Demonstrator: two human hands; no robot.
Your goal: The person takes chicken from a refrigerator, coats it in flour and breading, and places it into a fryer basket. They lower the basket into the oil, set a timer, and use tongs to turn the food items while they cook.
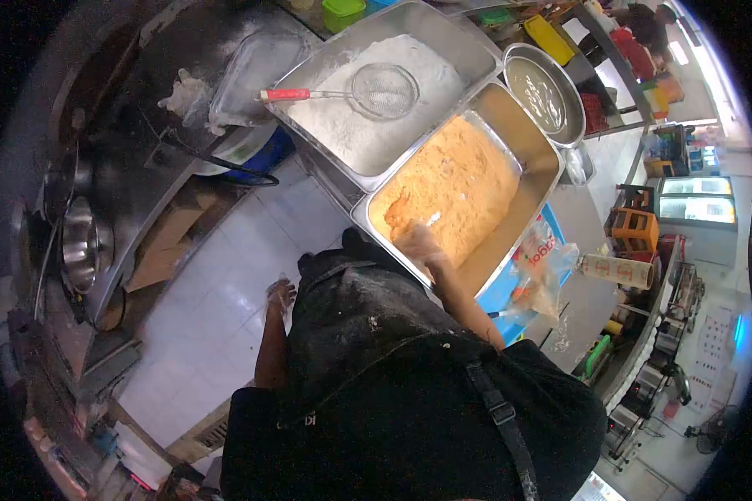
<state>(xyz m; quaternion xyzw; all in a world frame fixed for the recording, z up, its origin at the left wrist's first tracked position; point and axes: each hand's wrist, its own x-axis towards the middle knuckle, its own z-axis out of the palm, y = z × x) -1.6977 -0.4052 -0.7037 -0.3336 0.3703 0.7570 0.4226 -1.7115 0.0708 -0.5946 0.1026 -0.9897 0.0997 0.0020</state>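
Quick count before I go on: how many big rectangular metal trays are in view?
2. The white-powder tray has a strainer lying across it; the crumb tray, beside it, has the right hand in it. Others may be hidden.

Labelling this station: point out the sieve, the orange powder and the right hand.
Sieve (384,91): head view, on the mesh.
Orange powder (462,188): head view, middle of surface.
Right hand (421,245): head view, on its back.

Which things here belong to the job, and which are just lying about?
Likely the job:
orange crumbly mix, right hand in it
its metal tray
white powder
red-handled sieve

Probably just lying about:
green tub
fan
steel bowl, far left
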